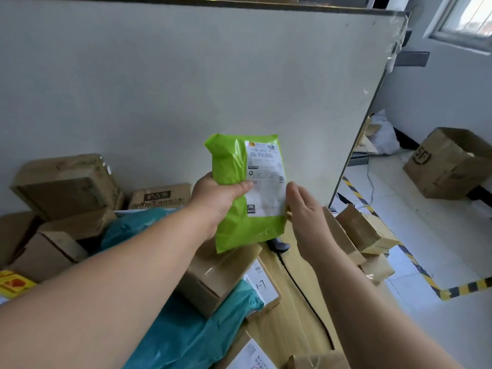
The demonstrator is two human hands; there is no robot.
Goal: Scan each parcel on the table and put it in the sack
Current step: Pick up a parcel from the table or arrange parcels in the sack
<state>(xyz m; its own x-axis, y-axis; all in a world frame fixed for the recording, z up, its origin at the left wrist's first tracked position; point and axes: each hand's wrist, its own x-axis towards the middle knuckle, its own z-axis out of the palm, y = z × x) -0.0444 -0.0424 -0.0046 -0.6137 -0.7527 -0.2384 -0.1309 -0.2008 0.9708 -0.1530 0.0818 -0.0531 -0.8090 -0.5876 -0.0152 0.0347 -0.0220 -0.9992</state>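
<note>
My left grip (pixel 215 201) is clenched round the lower left side of the green parcel (pixel 234 182), thumb across its front. It holds the parcel upright in the air above the tabletop (pixel 290 323), with the white label (pixel 266 179) facing me. My right grip (pixel 303 209) is released, fingers straight and loose, just beside the parcel's right edge. I cannot tell whether the fingertips touch it.

Right under the parcel's bottom corner lies a dark thing that I take to be the scanner (pixel 279 245), mostly hidden behind the parcel. A black cable (pixel 300 288) runs from it toward me. Below and left of the parcel sit a taped brown box (pixel 218 275) and a teal bag (pixel 186 342). No sack shows anywhere around the parcel.

What worries me:
- My thumb tip lies on the label's left edge, and the film looks creased and glossy, so a covered or wrinkled code may fail to read.
- One grip on slick plastic could let the parcel slide down into the unscanned heap beneath it.
- If I reach for the scanner half blind under the parcel, I may snag the cable and drag it off.
</note>
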